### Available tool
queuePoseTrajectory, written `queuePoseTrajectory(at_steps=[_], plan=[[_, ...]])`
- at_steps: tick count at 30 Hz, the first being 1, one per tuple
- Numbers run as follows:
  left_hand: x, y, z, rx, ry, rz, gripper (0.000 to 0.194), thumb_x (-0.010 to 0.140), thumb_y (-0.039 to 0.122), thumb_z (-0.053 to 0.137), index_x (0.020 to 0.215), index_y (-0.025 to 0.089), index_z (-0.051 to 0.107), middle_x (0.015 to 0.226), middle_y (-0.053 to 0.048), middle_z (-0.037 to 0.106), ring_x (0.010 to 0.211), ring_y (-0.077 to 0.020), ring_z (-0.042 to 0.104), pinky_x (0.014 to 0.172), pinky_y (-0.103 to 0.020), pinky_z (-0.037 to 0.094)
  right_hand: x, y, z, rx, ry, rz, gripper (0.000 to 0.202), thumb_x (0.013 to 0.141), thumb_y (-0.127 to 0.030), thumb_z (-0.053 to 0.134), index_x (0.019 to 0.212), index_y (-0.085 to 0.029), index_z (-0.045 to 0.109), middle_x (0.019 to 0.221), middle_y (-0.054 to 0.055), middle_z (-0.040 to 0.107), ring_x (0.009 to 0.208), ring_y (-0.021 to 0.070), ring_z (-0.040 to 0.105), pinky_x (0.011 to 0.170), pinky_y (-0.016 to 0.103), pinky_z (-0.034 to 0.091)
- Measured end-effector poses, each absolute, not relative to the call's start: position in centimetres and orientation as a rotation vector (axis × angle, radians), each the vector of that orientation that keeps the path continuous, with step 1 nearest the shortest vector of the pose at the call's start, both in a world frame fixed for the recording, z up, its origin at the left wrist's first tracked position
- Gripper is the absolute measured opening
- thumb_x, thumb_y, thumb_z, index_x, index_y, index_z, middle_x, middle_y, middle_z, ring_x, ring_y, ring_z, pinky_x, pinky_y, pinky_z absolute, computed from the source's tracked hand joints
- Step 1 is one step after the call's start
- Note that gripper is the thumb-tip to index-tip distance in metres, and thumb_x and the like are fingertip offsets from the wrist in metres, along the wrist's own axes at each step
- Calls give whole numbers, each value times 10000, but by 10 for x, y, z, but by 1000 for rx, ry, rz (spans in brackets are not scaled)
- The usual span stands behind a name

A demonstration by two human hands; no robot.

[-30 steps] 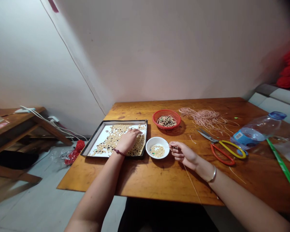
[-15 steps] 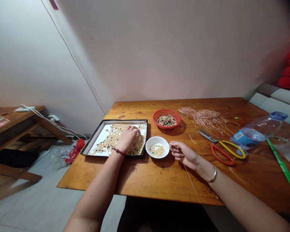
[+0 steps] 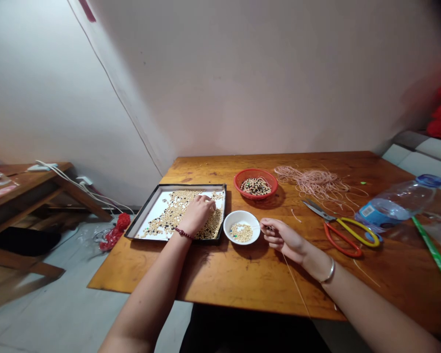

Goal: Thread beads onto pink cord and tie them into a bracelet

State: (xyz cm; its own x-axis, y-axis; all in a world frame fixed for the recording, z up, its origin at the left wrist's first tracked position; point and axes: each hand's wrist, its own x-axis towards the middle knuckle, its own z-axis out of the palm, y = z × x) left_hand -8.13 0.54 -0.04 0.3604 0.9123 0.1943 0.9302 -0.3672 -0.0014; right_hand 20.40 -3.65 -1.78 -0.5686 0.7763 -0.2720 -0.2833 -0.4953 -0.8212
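My left hand (image 3: pixel 199 213) is over the shallow black-edged tray (image 3: pixel 147 203), its fingers curled down among loose beads (image 3: pixel 178 208), mostly cream with some black. What its fingertips hold, if anything, is hidden. Beside the tray stands a small white bowl (image 3: pixel 232 216) with cream beads and a bit of green inside. At the bowl's right rim, my right hand (image 3: pixel 282 239) is closed in a pinch on a thin string (image 3: pixel 295 279), which hangs below the palm towards the table's front edge. Something thin and pale reaches from these fingers towards the bowl.
A red basket (image 3: pixel 236 187) of mixed beads stands behind the bowl. Right of it lie tangled pink cord (image 3: pixel 316 182), scissors (image 3: pixel 340 224) with red and yellow handles, a tipped plastic bottle (image 3: pixel 397 203) and a green strip (image 3: pixel 433 254). Red yarn (image 3: pixel 113 233) sits left of the table.
The whole view has shifted slightly. My left hand's fingers have drawn in a little over the beads. My right hand stays beside the bowl with the string.
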Motion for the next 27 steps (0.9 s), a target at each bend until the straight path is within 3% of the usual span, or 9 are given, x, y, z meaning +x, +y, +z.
queuePoseTrajectory(at_steps=[8,14,27], plan=[[-81,4,-3,-2433,-1724,-253,148,877,267,536,906,177,650,948,-97,591,949,-224,491,850,-331,410,203,-37,-17,-860,-997,2085,262,798,-330,575,672,-178,404,560,-88,262,437,34,96,406,206,40],[-78,2,-6,-2409,-1796,-185,186,901,205,462,913,165,643,931,-99,591,919,-220,502,824,-324,407,203,-35,-18,-874,-988,2090,264,797,-331,578,674,-177,401,552,-90,257,426,29,109,405,205,40],[-75,3,-7,-2330,-1811,-208,242,901,242,451,870,130,663,909,-123,628,919,-238,535,806,-330,416,202,-33,-19,-895,-982,2102,226,772,-345,603,728,-169,467,530,-100,251,412,23,115,402,198,36]])
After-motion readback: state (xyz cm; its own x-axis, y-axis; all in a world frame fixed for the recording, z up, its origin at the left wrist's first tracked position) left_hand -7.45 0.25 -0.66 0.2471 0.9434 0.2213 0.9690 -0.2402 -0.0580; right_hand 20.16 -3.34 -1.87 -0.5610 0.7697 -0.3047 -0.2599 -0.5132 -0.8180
